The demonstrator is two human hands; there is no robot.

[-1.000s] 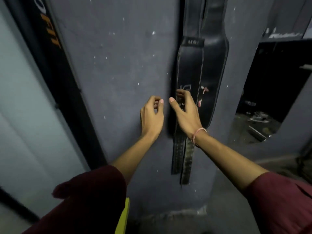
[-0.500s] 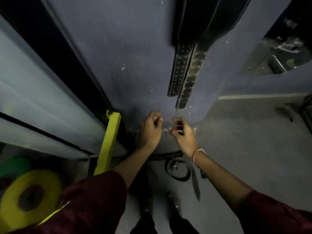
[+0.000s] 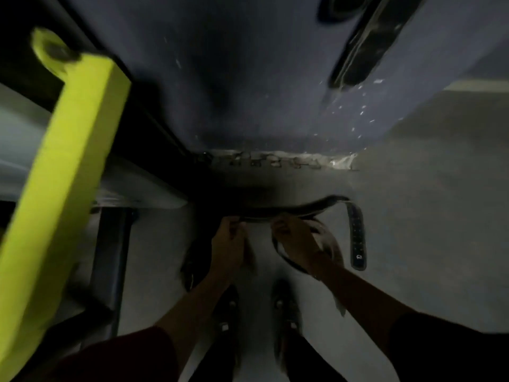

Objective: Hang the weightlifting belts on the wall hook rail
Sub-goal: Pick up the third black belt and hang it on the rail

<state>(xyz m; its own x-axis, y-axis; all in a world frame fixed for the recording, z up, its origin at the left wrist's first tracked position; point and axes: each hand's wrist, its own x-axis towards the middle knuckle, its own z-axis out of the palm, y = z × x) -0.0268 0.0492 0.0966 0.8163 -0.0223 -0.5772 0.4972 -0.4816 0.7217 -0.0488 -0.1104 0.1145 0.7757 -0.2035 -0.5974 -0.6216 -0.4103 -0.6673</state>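
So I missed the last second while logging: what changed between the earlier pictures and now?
Both hands went down from the hung belts to the floor. The right hand left the hung belt; now it and the left hand grip the black belt on the floor, near the shoes. The hung belts stay on the wall, the yellow bar at the left.

A dimly lit gym: black weightlifting belts (image 3: 363, 48) hang against a scuffed grey wall (image 3: 248, 78), another perforated belt (image 3: 356, 238) is down on the bare concrete floor (image 3: 427, 202), and a bright yellow equipment beam (image 3: 63, 161) stands at the left.
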